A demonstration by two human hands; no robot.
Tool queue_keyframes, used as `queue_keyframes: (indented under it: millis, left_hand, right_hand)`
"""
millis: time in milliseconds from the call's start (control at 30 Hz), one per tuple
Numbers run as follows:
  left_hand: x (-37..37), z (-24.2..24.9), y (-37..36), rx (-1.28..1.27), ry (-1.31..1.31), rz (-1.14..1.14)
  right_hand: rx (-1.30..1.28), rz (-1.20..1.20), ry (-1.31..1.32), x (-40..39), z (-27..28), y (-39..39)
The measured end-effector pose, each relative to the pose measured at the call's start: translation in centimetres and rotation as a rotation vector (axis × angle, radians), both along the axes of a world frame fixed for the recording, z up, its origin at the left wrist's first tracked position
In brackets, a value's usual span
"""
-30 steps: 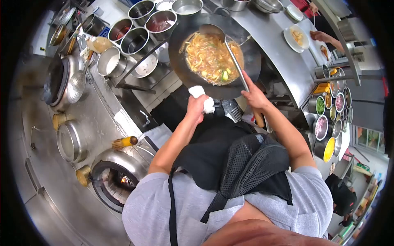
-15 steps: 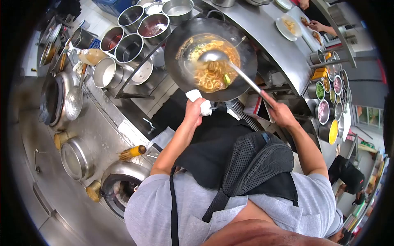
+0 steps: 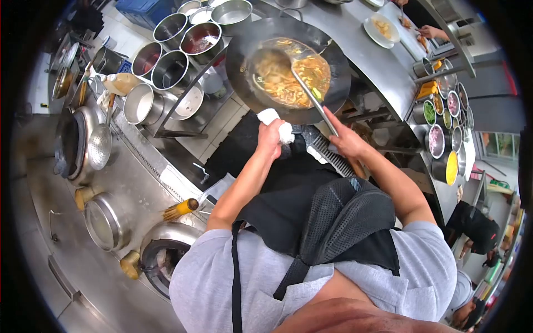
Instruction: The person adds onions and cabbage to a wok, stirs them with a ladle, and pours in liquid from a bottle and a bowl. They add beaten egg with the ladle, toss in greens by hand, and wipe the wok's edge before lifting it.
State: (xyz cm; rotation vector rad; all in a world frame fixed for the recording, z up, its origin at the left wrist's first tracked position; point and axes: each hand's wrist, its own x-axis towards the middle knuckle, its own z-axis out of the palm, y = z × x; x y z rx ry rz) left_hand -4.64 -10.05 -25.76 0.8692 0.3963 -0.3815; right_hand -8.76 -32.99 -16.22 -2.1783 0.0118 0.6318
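A large dark wok (image 3: 233,72) holds steaming soup noodles (image 3: 300,86) in an orange-brown broth with bits of green. My left hand (image 3: 270,137) is closed around a folded white cloth (image 3: 286,133) against the wok's near edge; any handle under the cloth is hidden. In my right hand (image 3: 348,141) is the handle of a long metal ladle (image 3: 311,95). The ladle's bowl lies low in the left part of the food, blurred by steam and motion.
Several metal pots (image 3: 172,69) stand left of the wok. A skimmer (image 3: 100,145) rests on the steel stove, near a yellow-handled brush (image 3: 181,209). On the right counter are bowls of ingredients (image 3: 436,139) and a white plate of food (image 3: 381,29). Another person's hand (image 3: 430,32) is beyond it.
The ladle's bowl has gone from above the noodles down into the left of the wok. My right hand has moved left, closer to the wok's near edge. My left hand keeps its grip.
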Motion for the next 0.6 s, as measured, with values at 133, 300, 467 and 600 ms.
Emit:
queue_keyframes:
  millis: [133,300,467,600]
  left_hand:
    - [-0.3,-1.0,0.7,0.011,0.103,0.019]
    - [-1.0,-0.1,1.9,-0.006,0.066,0.054]
    - [-0.8,-0.3,1.4,-0.018,-0.011,0.060]
    - [-0.5,-0.1,0.3,0.000,-0.038,0.088]
  right_hand:
    - [-0.225,0.221,0.088,-2.1,3.6,-3.1]
    - [-0.481,0.238,-0.168,-2.7,5.6,-7.9]
    - [-0.511,-0.049,-0.221,0.9,4.0,-7.1]
    - [-0.414,-0.097,-0.062,2.5,1.1,-3.6]
